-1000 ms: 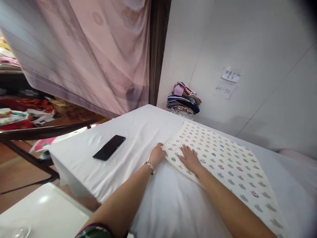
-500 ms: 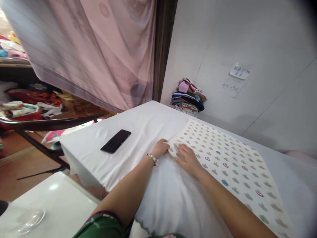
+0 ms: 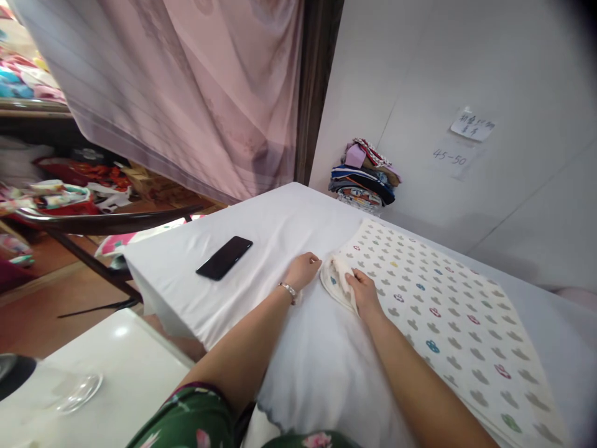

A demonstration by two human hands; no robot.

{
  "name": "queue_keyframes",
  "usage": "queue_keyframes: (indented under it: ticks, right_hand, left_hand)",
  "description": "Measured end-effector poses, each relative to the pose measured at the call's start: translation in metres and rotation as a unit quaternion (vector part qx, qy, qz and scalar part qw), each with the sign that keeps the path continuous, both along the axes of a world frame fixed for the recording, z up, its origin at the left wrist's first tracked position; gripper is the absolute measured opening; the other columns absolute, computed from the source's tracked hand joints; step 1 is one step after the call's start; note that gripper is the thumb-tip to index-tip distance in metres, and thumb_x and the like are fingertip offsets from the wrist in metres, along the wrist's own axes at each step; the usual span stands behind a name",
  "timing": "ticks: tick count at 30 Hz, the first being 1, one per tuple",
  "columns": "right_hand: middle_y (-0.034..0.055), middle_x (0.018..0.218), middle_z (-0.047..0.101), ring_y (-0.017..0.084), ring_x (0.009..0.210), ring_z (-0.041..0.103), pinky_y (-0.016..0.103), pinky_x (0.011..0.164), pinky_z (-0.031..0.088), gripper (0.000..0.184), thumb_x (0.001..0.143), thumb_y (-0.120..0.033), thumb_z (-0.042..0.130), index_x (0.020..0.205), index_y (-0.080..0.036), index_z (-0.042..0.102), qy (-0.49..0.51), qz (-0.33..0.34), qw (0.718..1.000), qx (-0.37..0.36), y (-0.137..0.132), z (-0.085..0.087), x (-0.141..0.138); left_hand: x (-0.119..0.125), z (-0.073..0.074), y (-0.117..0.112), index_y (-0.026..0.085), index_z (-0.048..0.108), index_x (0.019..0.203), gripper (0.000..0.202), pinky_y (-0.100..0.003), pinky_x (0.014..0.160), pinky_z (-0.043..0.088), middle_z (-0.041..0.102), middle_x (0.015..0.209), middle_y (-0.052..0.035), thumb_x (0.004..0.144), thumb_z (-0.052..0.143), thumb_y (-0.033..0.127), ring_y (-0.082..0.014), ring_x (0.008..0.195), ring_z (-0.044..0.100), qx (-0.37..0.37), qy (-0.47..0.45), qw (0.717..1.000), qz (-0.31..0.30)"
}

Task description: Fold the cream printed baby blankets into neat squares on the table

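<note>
A white printed cloth (image 3: 433, 292) with grey, red and blue motifs lies flat over the right side of the white-covered table. It has more than one layer at its near left corner. My right hand (image 3: 366, 292) is closed on the top layer there, which is lifted and bunched so that a gap shows under it. At the cloth's left edge is my left hand (image 3: 303, 270), with a bracelet at the wrist. Its fingers are curled in, and the fingertips meet the corner of the cloth.
A black phone (image 3: 224, 257) lies on the white tablecloth (image 3: 275, 218) to the left. Folded clothes (image 3: 364, 174) are stacked by the wall. At lower left, a clear glass-like object (image 3: 79, 392) stands on a white surface (image 3: 135, 354), near a dark chair (image 3: 112, 221).
My right hand has gone from lying flat on the cloth to gripping its top layer, which is now raised and folded back at the corner. The view has shifted slightly.
</note>
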State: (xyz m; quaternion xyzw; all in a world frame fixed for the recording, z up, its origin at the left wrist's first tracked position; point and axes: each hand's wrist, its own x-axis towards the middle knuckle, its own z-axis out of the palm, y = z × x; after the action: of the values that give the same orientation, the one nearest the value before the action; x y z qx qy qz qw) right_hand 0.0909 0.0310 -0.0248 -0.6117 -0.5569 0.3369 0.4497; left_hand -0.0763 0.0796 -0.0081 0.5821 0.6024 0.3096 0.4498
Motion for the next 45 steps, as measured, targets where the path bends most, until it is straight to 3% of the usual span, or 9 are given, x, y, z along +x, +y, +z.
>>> queue_keyframes:
  ticks: [3, 6, 11, 19, 27, 33, 38, 45]
  right_hand:
    - [-0.0006, 0.07, 0.062, 0.017, 0.069, 0.055, 0.025, 0.063, 0.042, 0.033, 0.071, -0.041, 0.055, 0.089, -0.015, 0.064, 0.12, -0.011, 0.993, -0.005, -0.001, -0.002, 0.005]
    - [-0.0007, 0.071, 0.062, 0.016, 0.067, 0.054, 0.025, 0.062, 0.042, 0.031, 0.068, -0.041, 0.059, 0.087, -0.016, 0.065, 0.17, -0.017, 0.985, 0.005, -0.004, -0.002, 0.004]
    - [-0.0005, 0.073, 0.062, 0.015, 0.067, 0.053, 0.025, 0.062, 0.042, 0.028, 0.069, -0.038, 0.061, 0.087, -0.017, 0.065, 0.221, -0.019, 0.975, 0.025, -0.006, -0.001, 0.004]
    - [-0.0008, 0.07, 0.058, 0.015, 0.066, 0.05, 0.025, 0.06, 0.04, 0.028, 0.071, -0.04, 0.057, 0.083, -0.016, 0.063, 0.164, -0.003, 0.986, 0.028, -0.01, 0.004, 0.001]
    - [0.0015, 0.073, 0.057, 0.015, 0.067, 0.049, 0.025, 0.062, 0.041, 0.032, 0.076, -0.04, 0.05, 0.092, -0.014, 0.061, 0.08, -0.02, 0.994, 0.078, -0.013, 0.007, -0.001]
    - [0.001, 0.073, 0.059, 0.014, 0.064, 0.049, 0.024, 0.061, 0.04, 0.027, 0.076, -0.035, 0.048, 0.091, -0.016, 0.062, -0.003, -0.011, 0.995, 0.095, -0.012, 0.001, -0.007]
    - [0.0033, 0.082, 0.062, 0.015, 0.067, 0.052, 0.026, 0.065, 0.042, 0.031, 0.078, -0.035, 0.047, 0.097, -0.017, 0.061, -0.029, -0.002, 0.991, 0.128, -0.01, -0.004, -0.008]
    - [0.0019, 0.072, 0.062, 0.015, 0.064, 0.052, 0.024, 0.061, 0.042, 0.031, 0.079, -0.041, 0.046, 0.089, -0.017, 0.063, -0.012, 0.018, 0.995, 0.096, -0.008, -0.005, -0.009]
  left_hand:
    - [-0.004, 0.002, -0.003, 0.017, 0.06, 0.078, 0.024, -0.025, 0.061, 0.038, 0.063, 0.08, -0.0059, 0.076, 0.051, 0.039, -0.0156, 0.07, 0.055, 0.057, 0.122, 0.991, 0.007]
    - [-0.001, 0.006, -0.01, 0.019, 0.061, 0.071, 0.033, -0.026, 0.062, 0.037, 0.063, 0.076, -0.005, 0.076, 0.049, 0.049, -0.0183, 0.073, 0.056, 0.087, 0.247, 0.965, -0.027]
    - [0.01, 0.007, -0.017, 0.021, 0.062, 0.081, 0.027, -0.026, 0.067, 0.038, 0.062, 0.091, -0.0041, 0.078, 0.049, 0.044, -0.0162, 0.079, 0.057, 0.151, 0.279, 0.948, -0.034]
    - [0.02, -0.003, -0.015, 0.02, 0.059, 0.081, 0.024, -0.027, 0.068, 0.037, 0.06, 0.091, -0.0038, 0.073, 0.055, 0.042, -0.0173, 0.082, 0.056, 0.137, 0.312, 0.939, -0.037]
    - [0.02, -0.006, -0.012, 0.019, 0.052, 0.069, 0.008, -0.022, 0.053, 0.031, 0.057, 0.068, 0.001, 0.071, 0.055, 0.026, -0.0118, 0.061, 0.05, 0.13, 0.199, 0.971, -0.002]
    - [0.02, -0.007, -0.008, 0.018, 0.05, 0.073, 0.009, -0.02, 0.05, 0.033, 0.053, 0.057, 0.0033, 0.07, 0.056, 0.023, -0.0093, 0.051, 0.047, 0.035, 0.008, 0.999, 0.006]
    - [0.022, 0.002, -0.013, 0.017, 0.05, 0.085, 0.02, -0.018, 0.045, 0.033, 0.052, 0.059, 0.0042, 0.068, 0.059, 0.021, -0.0077, 0.05, 0.047, -0.057, -0.142, 0.988, 0.01]
    - [0.022, 0.007, -0.019, 0.015, 0.051, 0.076, 0.026, -0.019, 0.047, 0.035, 0.053, 0.057, 0.0023, 0.07, 0.058, 0.04, -0.0084, 0.051, 0.048, -0.103, -0.208, 0.972, -0.047]
